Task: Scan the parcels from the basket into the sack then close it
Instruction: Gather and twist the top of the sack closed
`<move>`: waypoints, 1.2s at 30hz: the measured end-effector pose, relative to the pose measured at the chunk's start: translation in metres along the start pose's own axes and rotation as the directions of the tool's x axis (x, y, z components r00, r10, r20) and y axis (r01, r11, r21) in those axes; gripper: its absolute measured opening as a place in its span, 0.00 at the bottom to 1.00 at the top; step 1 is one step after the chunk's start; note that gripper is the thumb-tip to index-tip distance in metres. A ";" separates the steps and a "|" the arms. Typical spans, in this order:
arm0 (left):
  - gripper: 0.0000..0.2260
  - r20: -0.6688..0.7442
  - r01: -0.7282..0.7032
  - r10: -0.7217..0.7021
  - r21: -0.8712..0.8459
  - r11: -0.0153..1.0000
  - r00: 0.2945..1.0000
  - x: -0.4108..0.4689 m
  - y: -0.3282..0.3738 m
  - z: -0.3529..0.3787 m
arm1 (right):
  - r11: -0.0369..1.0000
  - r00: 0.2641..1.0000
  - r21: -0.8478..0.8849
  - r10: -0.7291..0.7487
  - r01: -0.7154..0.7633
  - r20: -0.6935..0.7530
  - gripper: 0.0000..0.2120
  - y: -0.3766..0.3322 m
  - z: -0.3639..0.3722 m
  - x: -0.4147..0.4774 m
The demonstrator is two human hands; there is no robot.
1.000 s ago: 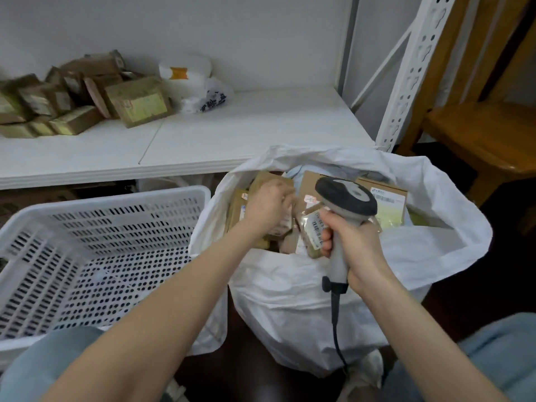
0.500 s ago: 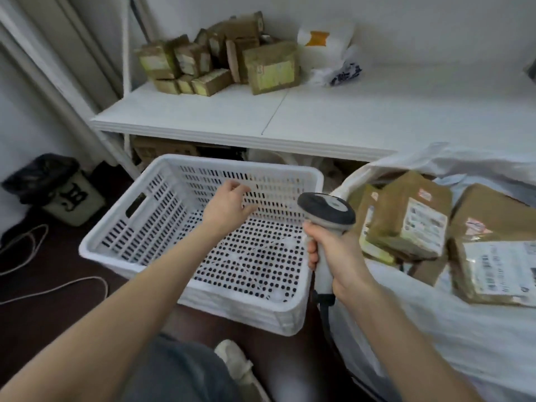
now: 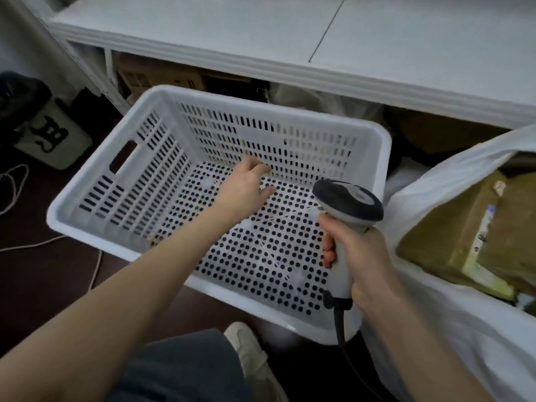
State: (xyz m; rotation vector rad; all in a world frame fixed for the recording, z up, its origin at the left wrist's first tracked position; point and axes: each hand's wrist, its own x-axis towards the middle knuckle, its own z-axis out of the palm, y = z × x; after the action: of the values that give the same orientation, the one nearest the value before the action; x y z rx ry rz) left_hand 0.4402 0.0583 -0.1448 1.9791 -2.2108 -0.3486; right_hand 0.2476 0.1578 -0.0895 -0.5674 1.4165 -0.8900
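A white perforated plastic basket (image 3: 87, 204) sits on the dark floor, and I see no parcel inside it. My left hand (image 3: 246, 190) reaches into the basket, fingers apart, holding nothing. My right hand (image 3: 356, 256) grips the handle of a grey barcode scanner (image 3: 348, 198) over the basket's right end, its cable hanging down. The white sack (image 3: 429, 288) stands open at the right, with brown taped parcels (image 3: 464, 227) inside it.
A white shelf (image 3: 261, 33) runs across the top, with a cardboard box (image 3: 156, 75) underneath. A bin with a black liner (image 3: 43, 132) stands at the left, and white cables (image 3: 11, 184) lie on the floor. My knee and a white shoe (image 3: 246, 349) are below the basket.
My left hand left the sack and moved into the basket. My view swung left and down, away from the sack. The scanner stayed in my right hand.
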 end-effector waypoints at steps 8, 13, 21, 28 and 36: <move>0.21 -0.021 -0.066 0.066 -0.046 0.997 0.998 0.001 0.030 -0.015 | 0.999 0.998 0.017 -0.050 0.050 0.026 0.10 -0.012 -0.013 -0.023; 0.18 -0.166 -0.193 0.175 -0.098 0.976 0.970 -0.017 0.098 -0.051 | 0.976 0.977 0.051 -0.211 0.212 -0.028 0.11 -0.029 -0.060 -0.078; 0.17 -0.197 -0.549 0.517 -0.176 0.817 0.833 -0.089 0.262 -0.069 | 0.938 0.913 0.058 -0.317 0.342 -0.257 0.10 -0.044 -0.187 -0.179; 0.41 0.131 -0.697 0.703 -0.093 0.711 0.699 -0.172 0.366 -0.010 | 0.903 0.829 0.030 -0.380 0.429 -0.409 0.07 -0.035 -0.290 -0.236; 0.04 0.021 -0.425 0.444 -0.253 0.869 0.896 -0.169 0.397 -0.008 | 0.906 0.850 0.070 -0.363 0.418 -0.381 0.04 -0.018 -0.339 -0.257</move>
State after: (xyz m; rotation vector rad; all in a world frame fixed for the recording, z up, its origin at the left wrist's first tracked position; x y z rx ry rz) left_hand 0.0821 0.2657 -0.0220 1.3151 -2.4397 -0.6054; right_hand -0.0697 0.4105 0.0402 -0.6105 1.5691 -1.4806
